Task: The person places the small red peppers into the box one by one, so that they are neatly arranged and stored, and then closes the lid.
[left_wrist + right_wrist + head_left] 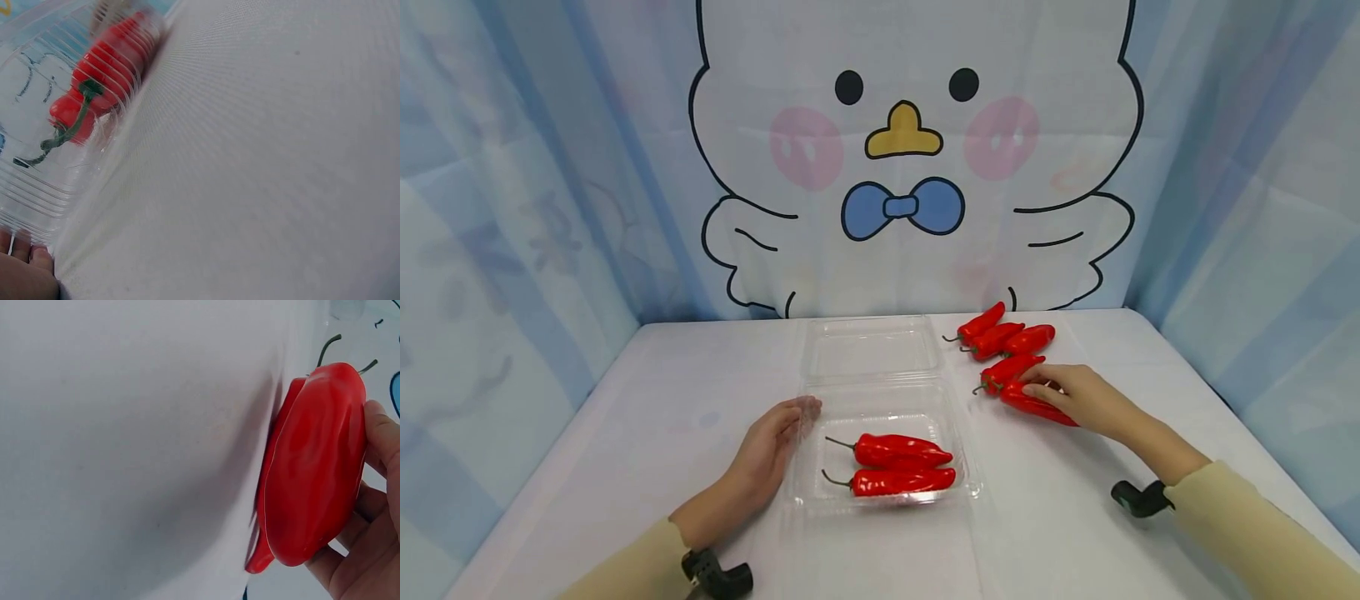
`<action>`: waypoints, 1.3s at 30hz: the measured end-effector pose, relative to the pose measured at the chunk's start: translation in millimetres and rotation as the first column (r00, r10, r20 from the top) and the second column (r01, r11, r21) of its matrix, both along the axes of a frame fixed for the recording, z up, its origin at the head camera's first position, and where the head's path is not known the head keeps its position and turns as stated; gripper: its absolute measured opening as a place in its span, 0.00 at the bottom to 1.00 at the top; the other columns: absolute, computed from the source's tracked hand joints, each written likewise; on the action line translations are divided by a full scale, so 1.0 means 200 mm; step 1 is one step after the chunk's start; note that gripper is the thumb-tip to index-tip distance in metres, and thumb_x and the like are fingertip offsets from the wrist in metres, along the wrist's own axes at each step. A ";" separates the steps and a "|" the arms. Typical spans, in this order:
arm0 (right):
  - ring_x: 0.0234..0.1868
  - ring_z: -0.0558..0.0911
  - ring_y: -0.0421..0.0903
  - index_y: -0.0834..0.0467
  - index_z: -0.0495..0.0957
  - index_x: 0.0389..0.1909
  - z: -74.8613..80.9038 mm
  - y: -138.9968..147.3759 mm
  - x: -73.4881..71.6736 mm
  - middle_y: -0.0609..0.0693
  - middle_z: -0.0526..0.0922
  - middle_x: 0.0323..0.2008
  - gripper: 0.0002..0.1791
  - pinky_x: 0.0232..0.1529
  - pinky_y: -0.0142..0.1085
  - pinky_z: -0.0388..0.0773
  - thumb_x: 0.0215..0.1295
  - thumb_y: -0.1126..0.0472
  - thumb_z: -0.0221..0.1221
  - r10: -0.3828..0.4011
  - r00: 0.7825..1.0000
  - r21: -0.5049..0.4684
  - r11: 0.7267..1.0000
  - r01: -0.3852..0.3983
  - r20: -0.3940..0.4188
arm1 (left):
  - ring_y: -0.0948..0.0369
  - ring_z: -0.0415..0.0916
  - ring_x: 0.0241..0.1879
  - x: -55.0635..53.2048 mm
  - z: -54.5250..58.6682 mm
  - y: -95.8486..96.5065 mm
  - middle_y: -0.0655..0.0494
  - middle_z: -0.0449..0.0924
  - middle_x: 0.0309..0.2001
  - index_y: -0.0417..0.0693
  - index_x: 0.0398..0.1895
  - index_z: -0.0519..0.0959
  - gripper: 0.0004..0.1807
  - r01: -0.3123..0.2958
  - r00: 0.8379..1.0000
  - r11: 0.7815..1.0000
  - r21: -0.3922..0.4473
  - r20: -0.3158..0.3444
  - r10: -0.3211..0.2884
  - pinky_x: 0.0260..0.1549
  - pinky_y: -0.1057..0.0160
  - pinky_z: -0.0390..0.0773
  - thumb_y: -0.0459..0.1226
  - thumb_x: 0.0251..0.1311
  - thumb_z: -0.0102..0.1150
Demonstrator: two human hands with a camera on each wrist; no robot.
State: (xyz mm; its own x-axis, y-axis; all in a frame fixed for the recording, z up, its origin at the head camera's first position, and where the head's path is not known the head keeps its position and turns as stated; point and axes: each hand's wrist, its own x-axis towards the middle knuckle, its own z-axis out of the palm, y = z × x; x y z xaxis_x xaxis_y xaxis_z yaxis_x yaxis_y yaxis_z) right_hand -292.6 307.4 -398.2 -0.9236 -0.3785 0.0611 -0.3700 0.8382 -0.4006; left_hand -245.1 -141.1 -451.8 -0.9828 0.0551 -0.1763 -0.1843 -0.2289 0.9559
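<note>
Red pepper (1037,407): on the right part of the desk (700,375), right of the clear box (880,400); stem end to the left, tip toward near right. Pinched in the right grip (1086,400), thumb on one side, curled fingers on the other. Fully lifted or not: cannot tell. Just beyond, on the far side, a neighbouring pepper (1018,367), very close.

Step in hand, by judgement: picking up one pepper for loading into the box. Already inside, near side: two peppers (902,482), side by side, stems to the left. Next move probably calls for a clean lift away from the neighbour, a carry to the left over the right rim, then a lowering into the bare far part.

Left grip (767,454): relaxed, fingers against the left edge of the box, grasping nothing visible; probably steadying.

Farther out: lid (872,350) folded back on the far side; three more peppers (1032,339) clustered far right. Behind the desk, a printed backdrop (910,50).

In the way: right rim of the box; possible snag on the neighbour's stem.
</note>
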 end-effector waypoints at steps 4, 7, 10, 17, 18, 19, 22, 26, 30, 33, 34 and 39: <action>0.40 0.78 0.45 0.54 0.84 0.53 0.03 -0.04 0.02 0.45 0.84 0.40 0.13 0.40 0.36 0.81 0.71 0.55 0.63 0.009 1.000 -0.010 1.000 -0.009 -0.019 | 0.53 0.63 0.74 0.00 0.00 0.00 0.42 0.68 0.73 0.33 0.72 0.66 0.25 0.005 1.000 1.000 0.004 -0.006 -0.005 0.76 0.57 0.59 0.36 0.77 0.41; 0.41 0.78 0.45 0.53 0.84 0.52 0.06 -0.07 0.03 0.45 0.84 0.40 0.12 0.41 0.37 0.82 0.71 0.57 0.64 0.022 0.999 -0.024 0.999 -0.023 -0.029 | 0.54 0.64 0.74 0.00 0.00 0.00 0.43 0.69 0.73 0.33 0.71 0.66 0.25 0.003 1.000 1.000 0.003 -0.006 -0.003 0.75 0.57 0.60 0.36 0.77 0.41; 0.42 0.79 0.46 0.54 0.84 0.52 0.08 -0.10 0.05 0.46 0.85 0.41 0.12 0.42 0.38 0.83 0.70 0.57 0.64 0.030 0.999 -0.037 0.999 -0.031 -0.028 | 0.54 0.65 0.73 0.00 0.00 0.00 0.43 0.69 0.72 0.33 0.71 0.67 0.25 -0.002 1.000 1.000 -0.002 -0.004 0.002 0.75 0.58 0.60 0.36 0.76 0.41; 0.41 0.80 0.45 0.56 0.84 0.51 0.13 -0.18 0.06 0.46 0.86 0.39 0.12 0.42 0.37 0.84 0.70 0.58 0.65 0.058 0.998 -0.059 0.996 -0.060 -0.039 | 0.55 0.67 0.72 0.01 0.01 0.00 0.43 0.70 0.72 0.33 0.71 0.67 0.25 -0.008 1.000 1.000 -0.002 0.000 0.008 0.74 0.59 0.62 0.36 0.76 0.41; 0.41 0.80 0.45 0.55 0.84 0.51 0.14 -0.20 0.06 0.46 0.86 0.40 0.12 0.42 0.38 0.84 0.70 0.58 0.65 0.063 0.997 -0.063 0.996 -0.066 -0.045 | 0.56 0.67 0.71 0.01 0.01 0.00 0.43 0.70 0.72 0.33 0.71 0.67 0.25 -0.010 1.000 1.000 -0.001 -0.001 0.010 0.74 0.59 0.62 0.36 0.76 0.41; 0.41 0.80 0.45 0.56 0.84 0.51 0.14 -0.21 0.06 0.47 0.86 0.40 0.11 0.43 0.38 0.85 0.70 0.58 0.65 0.070 0.996 -0.067 0.995 -0.074 -0.050 | 0.56 0.68 0.71 0.00 0.01 0.00 0.43 0.71 0.71 0.33 0.70 0.67 0.25 -0.011 1.000 1.000 0.000 0.000 0.011 0.73 0.59 0.63 0.36 0.76 0.41; 0.43 0.81 0.45 0.56 0.85 0.52 0.16 -0.25 0.07 0.48 0.87 0.43 0.12 0.45 0.41 0.86 0.70 0.59 0.64 0.096 0.993 -0.073 0.992 -0.101 -0.065 | 0.58 0.69 0.69 0.00 0.01 0.00 0.45 0.72 0.70 0.33 0.70 0.68 0.24 -0.013 1.000 1.000 0.000 -0.002 0.013 0.73 0.59 0.63 0.36 0.76 0.42; 0.43 0.81 0.45 0.57 0.85 0.53 0.18 -0.30 0.07 0.48 0.88 0.43 0.13 0.46 0.42 0.86 0.70 0.60 0.64 0.123 0.990 -0.079 0.989 -0.128 -0.069 | 0.58 0.70 0.68 0.00 0.01 0.00 0.46 0.73 0.69 0.32 0.70 0.68 0.24 -0.011 1.000 1.000 -0.004 -0.008 0.011 0.73 0.59 0.63 0.36 0.76 0.41; 0.42 0.81 0.43 0.57 0.85 0.53 0.19 -0.34 0.08 0.47 0.88 0.42 0.13 0.46 0.40 0.86 0.70 0.59 0.65 0.150 0.985 -0.076 0.985 -0.156 -0.084 | 0.59 0.70 0.68 0.00 0.00 0.00 0.46 0.74 0.69 0.32 0.70 0.68 0.24 -0.012 1.000 1.000 -0.010 -0.008 0.012 0.73 0.59 0.63 0.36 0.76 0.41; 0.41 0.81 0.42 0.56 0.86 0.51 0.20 -0.38 0.08 0.46 0.88 0.41 0.13 0.46 0.40 0.86 0.70 0.57 0.65 0.172 0.980 -0.077 0.981 -0.180 -0.099 | 0.60 0.71 0.67 -0.01 0.00 0.00 0.46 0.74 0.68 0.32 0.70 0.68 0.24 -0.013 1.000 1.000 -0.009 -0.007 0.013 0.73 0.59 0.63 0.35 0.77 0.40; 0.41 0.82 0.42 0.55 0.86 0.51 0.20 -0.39 0.08 0.45 0.88 0.41 0.12 0.46 0.39 0.86 0.70 0.57 0.65 0.180 0.978 -0.078 0.979 -0.188 -0.103 | 0.60 0.71 0.67 -0.01 0.00 0.00 0.46 0.74 0.68 0.32 0.70 0.68 0.24 -0.015 1.000 1.000 -0.007 -0.006 0.015 0.73 0.59 0.63 0.35 0.76 0.40; 0.41 0.83 0.41 0.52 0.86 0.49 0.20 -0.45 0.07 0.44 0.88 0.40 0.10 0.46 0.38 0.85 0.70 0.56 0.65 0.208 0.971 -0.081 0.972 -0.218 -0.115 | 0.61 0.71 0.67 -0.01 0.00 0.00 0.47 0.75 0.68 0.32 0.70 0.68 0.24 -0.017 1.000 1.000 -0.008 -0.008 0.017 0.72 0.62 0.66 0.35 0.76 0.40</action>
